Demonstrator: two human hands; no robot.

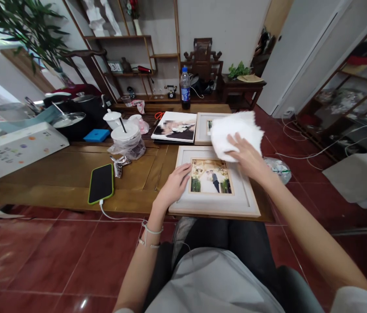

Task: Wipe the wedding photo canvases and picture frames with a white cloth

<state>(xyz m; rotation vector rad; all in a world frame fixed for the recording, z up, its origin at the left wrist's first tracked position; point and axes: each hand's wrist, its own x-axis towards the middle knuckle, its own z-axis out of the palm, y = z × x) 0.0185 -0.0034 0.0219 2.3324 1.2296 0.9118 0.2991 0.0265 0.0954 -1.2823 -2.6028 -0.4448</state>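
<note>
A white picture frame [214, 206] lies flat at the table's front edge, with a photo [209, 176] of two people in its middle. My left hand [176, 184] rests with stretched fingers on the frame's left side and holds nothing. Over the frame's upper right corner, my right hand [244, 153] has hold of a white cloth [235, 130], its thumb and fingers against the material. The cloth hangs loosely and covers part of a second picture frame [202, 128] behind. To the left of that lies a photo print or book [175, 127] with a blurred picture.
On the wooden table [137, 174], a phone [101, 184] is plugged into a white cable. Plastic-wrapped tubs [127, 139], a blue box [97, 135], a bottle [185, 89] and a long white box [17, 152] stand farther back or left. A plastic bag [278, 169] is beside the table's right edge.
</note>
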